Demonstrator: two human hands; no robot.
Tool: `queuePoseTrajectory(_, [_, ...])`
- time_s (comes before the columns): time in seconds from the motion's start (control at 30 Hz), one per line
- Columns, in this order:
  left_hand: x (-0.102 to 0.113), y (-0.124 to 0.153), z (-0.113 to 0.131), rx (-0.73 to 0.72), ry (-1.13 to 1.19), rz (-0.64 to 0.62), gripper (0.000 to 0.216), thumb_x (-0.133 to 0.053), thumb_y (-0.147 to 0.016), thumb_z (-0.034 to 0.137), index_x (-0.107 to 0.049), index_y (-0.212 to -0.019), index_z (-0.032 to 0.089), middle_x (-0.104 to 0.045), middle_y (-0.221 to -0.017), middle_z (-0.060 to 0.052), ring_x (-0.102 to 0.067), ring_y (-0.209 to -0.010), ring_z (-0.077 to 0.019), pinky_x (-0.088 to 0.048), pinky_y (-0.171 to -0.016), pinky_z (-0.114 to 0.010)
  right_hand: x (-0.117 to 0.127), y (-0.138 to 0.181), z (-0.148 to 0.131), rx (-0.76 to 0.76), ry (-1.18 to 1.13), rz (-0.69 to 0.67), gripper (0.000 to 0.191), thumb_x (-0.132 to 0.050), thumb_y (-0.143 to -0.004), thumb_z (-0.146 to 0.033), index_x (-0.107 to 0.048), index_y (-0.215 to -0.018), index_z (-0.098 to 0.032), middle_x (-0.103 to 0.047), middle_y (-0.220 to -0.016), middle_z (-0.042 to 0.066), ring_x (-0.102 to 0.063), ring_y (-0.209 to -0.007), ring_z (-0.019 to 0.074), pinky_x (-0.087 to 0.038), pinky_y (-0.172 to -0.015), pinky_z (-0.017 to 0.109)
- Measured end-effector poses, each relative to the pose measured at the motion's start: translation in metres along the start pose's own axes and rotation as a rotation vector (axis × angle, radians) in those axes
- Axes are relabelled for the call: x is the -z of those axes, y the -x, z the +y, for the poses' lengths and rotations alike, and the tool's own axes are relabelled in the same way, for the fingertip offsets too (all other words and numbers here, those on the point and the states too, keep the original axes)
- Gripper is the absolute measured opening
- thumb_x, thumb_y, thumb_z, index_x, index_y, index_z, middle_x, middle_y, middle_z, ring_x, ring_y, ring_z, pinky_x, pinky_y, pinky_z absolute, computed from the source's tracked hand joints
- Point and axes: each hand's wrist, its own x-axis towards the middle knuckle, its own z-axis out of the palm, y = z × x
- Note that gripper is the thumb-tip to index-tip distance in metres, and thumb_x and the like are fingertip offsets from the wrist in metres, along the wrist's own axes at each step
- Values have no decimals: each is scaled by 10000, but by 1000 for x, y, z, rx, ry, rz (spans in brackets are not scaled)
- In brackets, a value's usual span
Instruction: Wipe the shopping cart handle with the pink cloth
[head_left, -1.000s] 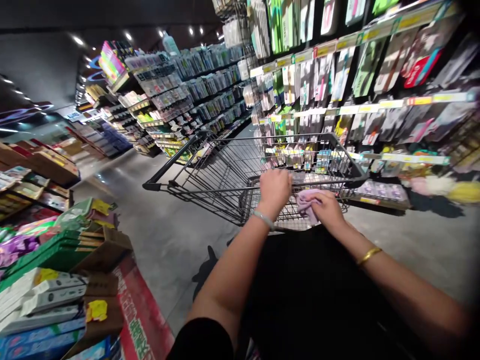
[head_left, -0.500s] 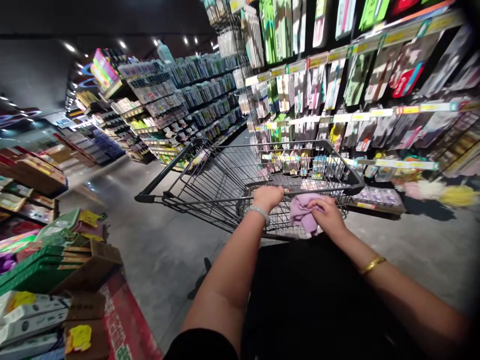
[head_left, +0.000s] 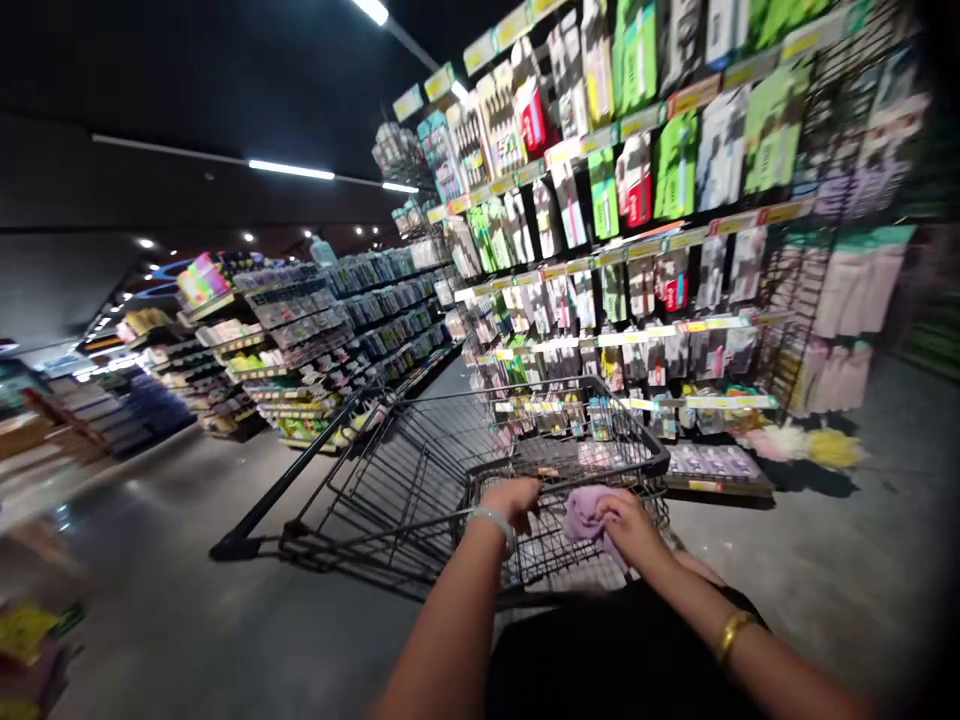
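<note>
Dark ceiling with strip lights [head_left: 291, 170] over a shop with a grey floor [head_left: 810, 560]. On the far right, a display rack [head_left: 634, 180] carries rows of hanging carded packets, many green, white or red; their print is too small to read. Fluffy yellow and pale pom-like items [head_left: 832, 448] hang low at its right end. More stocked shelves [head_left: 300, 330] stand on the far left.

Near the middle is a black wire shopping cart [head_left: 300, 467], seen from above. The wearer's left hand [head_left: 511, 503], with a pale bracelet at the wrist, is curled around the cart's crossbar [head_left: 427, 521]. Just to its right, the right hand [head_left: 636, 528], with a gold bangle [head_left: 733, 635] on that arm, pinches a bunched lilac cloth [head_left: 583, 513]. It lies beside the crossbar, over the wire basket; whether it touches the bar, I cannot tell.

Wiping the bar seems to be the step in hand. Continuing would likely call for a firm left grip to steady the cart, and the cloth pressed and drawn along the bar.
</note>
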Motion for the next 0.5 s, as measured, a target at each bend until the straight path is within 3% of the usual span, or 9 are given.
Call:
queuePoseTrajectory(0.1, [4,-6,3,159,-235,-146,589,-334,-874,671,-648,-882,173,-648,-611,-92,-608,-573,-255,-496,-669,-392,-5,-3,-3,-29,-22,37,225,-469,-645,-166,-669,-672,-264,-640,-897,46,-627,-932,256,-502,-895,427])
queuePoseTrajectory(0.27, [9,-14,4,197,-283,-216,667,-198,-908,662,-597,-1072,153,-660,-656,-112,-603,-538,-261,-477,-593,-376,-9,-12,-17,17,-26,40,230,-466,-670,-161,-671,-705,-260,-640,-948,51,-623,-964,249,-490,-923,419])
queuePoseTrajectory(0.4, [14,-15,6,129,-295,-223,656,-172,-932,621,-605,-1035,140,-625,-587,-104,-586,-500,-255,-481,-580,-373,-6,-17,5,-6,-12,57,213,-456,-617,-169,-644,-632,-268,-632,-845,39,-635,-886,257,-516,-856,422])
queuePoseTrajectory(0.5, [18,-16,6,52,-339,-189,641,-176,-942,593,-644,-913,155,-590,-537,-84,-558,-465,-234,-482,-574,-369,6,-22,30,-49,-2,160,189,-476,-598,-205,-652,-617,-273,-650,-838,46,-640,-886,283,-513,-863,457])
